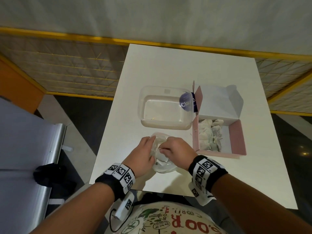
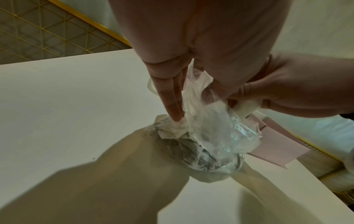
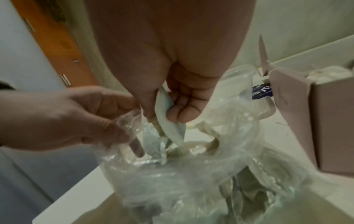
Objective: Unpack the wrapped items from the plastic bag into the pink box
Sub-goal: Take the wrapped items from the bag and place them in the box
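Observation:
A crumpled clear plastic bag [image 1: 164, 168] lies on the white table [image 1: 168, 65] near its front edge, with white wrapped items inside. My left hand [image 1: 148, 149] pinches the bag's rim [image 3: 130, 121] and holds it up. My right hand [image 1: 170, 147] reaches into the bag's mouth. In the right wrist view, thumb and fingers of that hand [image 3: 163, 116] pinch one white wrapped item [image 3: 172, 133]. The pink box [image 1: 236, 141] stands open to the right, several wrapped items [image 1: 209, 137] lying in it.
A clear plastic container [image 1: 141, 105] with a dark blue label stands behind the bag, touching the pink box's left side. The box's raised white lid [image 1: 217, 102] stands at its far end. A yellow-framed mesh fence runs behind the table.

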Available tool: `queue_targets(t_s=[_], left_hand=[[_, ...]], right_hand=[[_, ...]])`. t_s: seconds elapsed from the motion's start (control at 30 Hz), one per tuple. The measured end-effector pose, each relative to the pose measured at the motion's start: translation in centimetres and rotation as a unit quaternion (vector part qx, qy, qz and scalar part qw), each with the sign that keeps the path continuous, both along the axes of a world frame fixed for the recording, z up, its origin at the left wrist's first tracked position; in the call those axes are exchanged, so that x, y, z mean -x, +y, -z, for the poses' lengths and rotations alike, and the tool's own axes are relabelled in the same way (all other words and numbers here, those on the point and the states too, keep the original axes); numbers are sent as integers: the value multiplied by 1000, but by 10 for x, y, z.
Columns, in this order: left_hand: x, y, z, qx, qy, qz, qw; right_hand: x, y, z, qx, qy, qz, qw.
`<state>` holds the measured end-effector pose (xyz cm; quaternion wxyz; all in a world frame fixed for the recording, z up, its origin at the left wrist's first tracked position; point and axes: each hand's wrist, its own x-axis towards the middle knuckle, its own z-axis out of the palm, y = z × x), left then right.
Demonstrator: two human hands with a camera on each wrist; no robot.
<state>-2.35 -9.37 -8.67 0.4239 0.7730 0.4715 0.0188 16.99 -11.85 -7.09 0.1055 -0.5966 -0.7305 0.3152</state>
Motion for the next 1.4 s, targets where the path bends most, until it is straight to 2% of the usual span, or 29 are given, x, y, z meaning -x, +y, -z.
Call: queue_targets(t_s=[0.3, 0.4, 0.47, 0.53, 0.67, 0.83, 1.17, 1.3, 1.4], left_hand=[[-5, 2, -1, -4, -1, -6, 1000], [-6, 2, -1, -4, 3, -10, 1000], [-7, 2, -1, -1, 5, -17, 1000], [-8, 2, 0, 1, 1, -24, 1000], [-10, 1, 4, 0, -2, -39, 999], [-13, 0, 8, -8, 0, -50, 999], [-21, -7, 6, -19, 24, -70, 997], [-26, -9, 2, -22, 28, -74, 997], [-29, -10, 0, -19, 26, -85, 996]], right_hand=[[-25, 4, -38, 9, 139, 121, 983], [-45, 8, -70, 6, 208, 176, 962], [-69, 10, -91, -10, 263, 228, 937], [-98, 11, -107, -32, 278, 269, 922], [-168, 10, -111, -23, 200, 319, 926], [-223, 3, -79, 8, -25, 319, 947], [-215, 24, -2, 100, -156, 383, 905], [-203, 26, 4, 100, -163, 353, 916], [-184, 21, -14, 0, -200, 296, 934]])
